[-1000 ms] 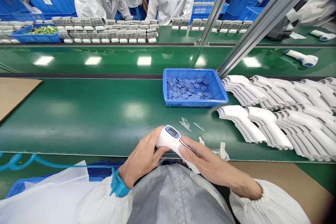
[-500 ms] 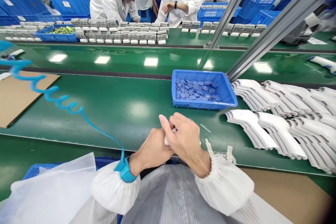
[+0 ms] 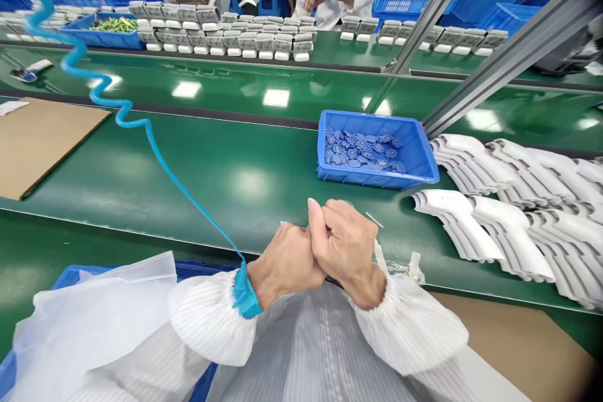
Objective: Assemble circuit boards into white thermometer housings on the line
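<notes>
Held item's hidden — can't judge weight or stiffness, or say where to grip it. Right hand (image 3: 343, 242) is curling narrow over left hand (image 3: 285, 260), its fingers out of sight — both are clasping above the green conveyor belt (image 3: 226, 169), near a clear plastic strip (image 3: 374, 220).

You had two hands at bottom centre, your left hand (image 3: 282, 257) and right hand (image 3: 343, 242), with one blue wrist strap (image 3: 244, 292) on the left. Right of centre sat one blue tray (image 3: 377, 179) and six stacks of white thermometer housings (image 3: 459, 226). Two cardboard sheets (image 3: 47, 144) lay beside the bench (image 3: 235, 169).
</notes>
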A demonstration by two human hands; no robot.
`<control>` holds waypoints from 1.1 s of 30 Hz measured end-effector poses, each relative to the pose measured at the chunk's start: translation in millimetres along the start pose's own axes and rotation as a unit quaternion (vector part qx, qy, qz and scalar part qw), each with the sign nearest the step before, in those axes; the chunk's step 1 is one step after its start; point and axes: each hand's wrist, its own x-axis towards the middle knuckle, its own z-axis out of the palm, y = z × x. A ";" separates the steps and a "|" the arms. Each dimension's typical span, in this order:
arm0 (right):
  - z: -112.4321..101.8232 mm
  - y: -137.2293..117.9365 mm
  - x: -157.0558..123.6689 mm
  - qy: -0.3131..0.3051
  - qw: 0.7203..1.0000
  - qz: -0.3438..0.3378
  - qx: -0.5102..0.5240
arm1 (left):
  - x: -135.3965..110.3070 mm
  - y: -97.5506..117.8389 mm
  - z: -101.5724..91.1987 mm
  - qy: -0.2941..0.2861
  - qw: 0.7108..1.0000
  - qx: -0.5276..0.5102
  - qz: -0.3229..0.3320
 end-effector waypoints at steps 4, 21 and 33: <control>0.0 5.8 0.7 0.041 0.999 0.000 0.019 | 4.5 1.0 -1.5 0.018 0.999 0.026 -0.013; -10.7 14.9 3.1 0.052 0.990 0.134 -0.013 | 1.0 0.3 -3.8 0.006 0.985 -0.166 -0.051; -14.4 20.6 -1.7 -0.062 0.994 0.087 -0.018 | -1.7 11.4 11.6 0.082 0.986 -0.130 -0.057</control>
